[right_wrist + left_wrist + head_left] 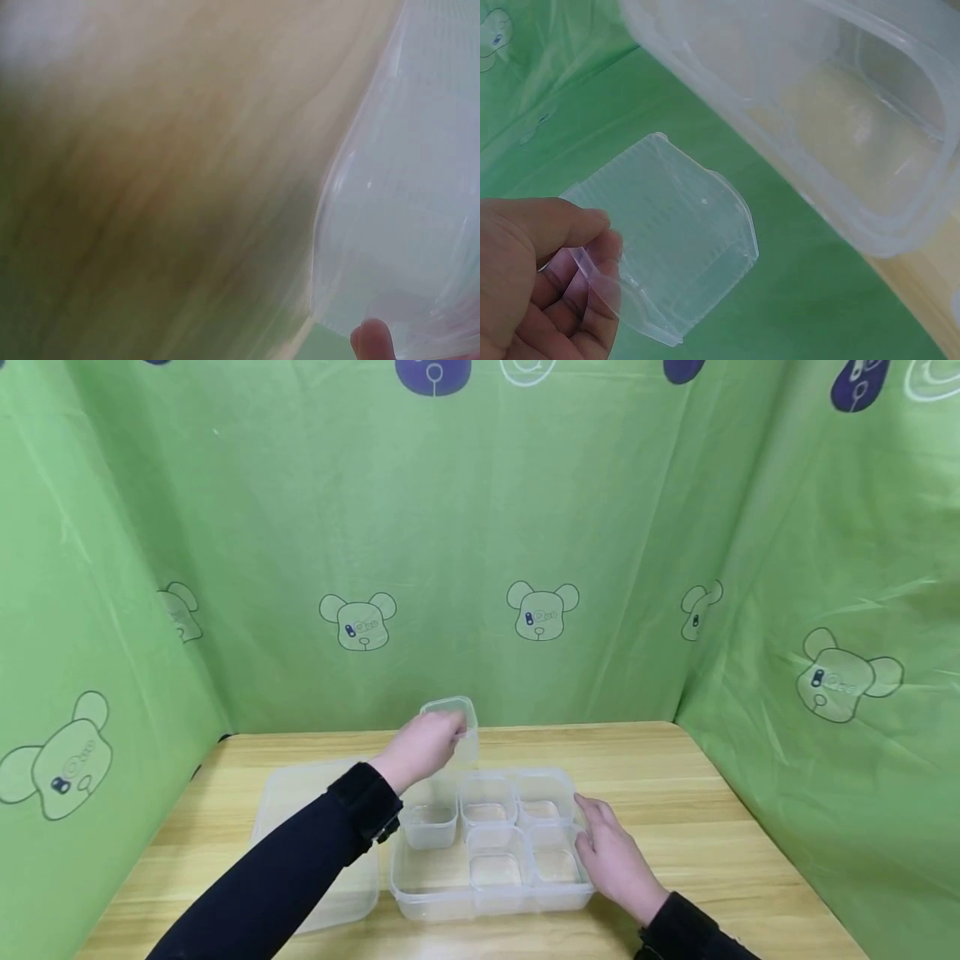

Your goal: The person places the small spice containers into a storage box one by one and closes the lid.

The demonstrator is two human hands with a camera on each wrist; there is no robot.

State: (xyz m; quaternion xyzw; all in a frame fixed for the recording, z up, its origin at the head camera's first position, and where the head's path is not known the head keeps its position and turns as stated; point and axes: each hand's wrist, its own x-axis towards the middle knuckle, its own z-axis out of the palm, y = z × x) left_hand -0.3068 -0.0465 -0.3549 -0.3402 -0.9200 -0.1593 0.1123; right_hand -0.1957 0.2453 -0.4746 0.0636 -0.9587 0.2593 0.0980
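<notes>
My left hand (pixel 431 739) pinches the rim of a small clear plastic box (pixel 682 240) between thumb and fingers. That box is up in the air, over the back left of a large clear plastic container (pixel 435 906). Several matching small boxes (pixel 495 868) sit inside the container, along its back and at its front right. Bare floor shows at the container's front left. At the container's right side rests my right hand (pixel 615 860), its fingers fairly straight against the rim. One fingertip (pixel 373 339) shows by the clear wall in the right wrist view.
A flat translucent lid (pixel 337 893) lies on the wooden table (pixel 720 843) left of the container, partly hidden under my left forearm. Green printed cloth (pixel 450 527) hangs behind the table and along both sides.
</notes>
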